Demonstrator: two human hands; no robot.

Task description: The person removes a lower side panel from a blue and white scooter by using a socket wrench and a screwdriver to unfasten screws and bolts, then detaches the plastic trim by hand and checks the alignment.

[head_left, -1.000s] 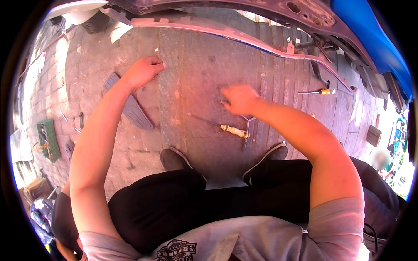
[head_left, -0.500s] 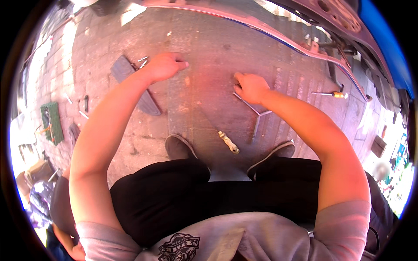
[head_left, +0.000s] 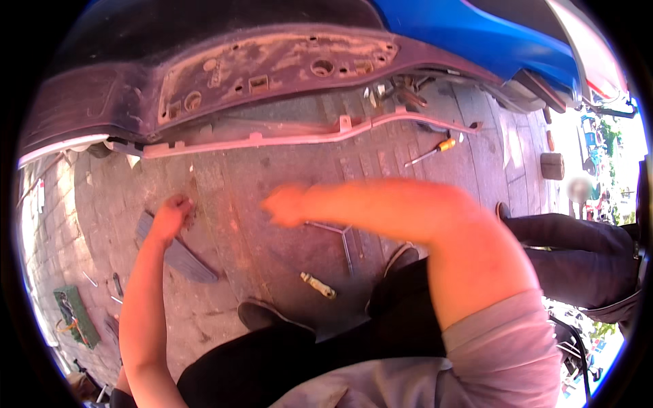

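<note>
Out at the left, my left hand (head_left: pixel 173 219) hangs above a long grey strip-like piece (head_left: pixel 194 264) on the paving. Its fingers are curled in, and whatever they may hold is hidden. My right arm bends across the middle, and my right hand (head_left: pixel 286 205) is smeared by motion, so its fingers cannot be made out. A three-armed metal wrench (head_left: pixel 345 231) lies just right of and below that hand. Nearer my shoes is a tool with a pale, worn handle (head_left: pixel 317 285).
A vehicle's dark underside panel (head_left: pixel 272 78) and blue body (head_left: pixel 476 34) span the far side, with a long narrow bar (head_left: pixel 299 137) below. There is a yellow-handled screwdriver (head_left: pixel 435 150), a green case (head_left: pixel 76 317), a block (head_left: pixel 551 166) and another person's dark-trousered leg (head_left: pixel 578 262).
The view has swung, bringing more of the vehicle in at the top and a person's leg at right. My right forearm now reaches sideways across the middle; my left hand's fingers curl more.
</note>
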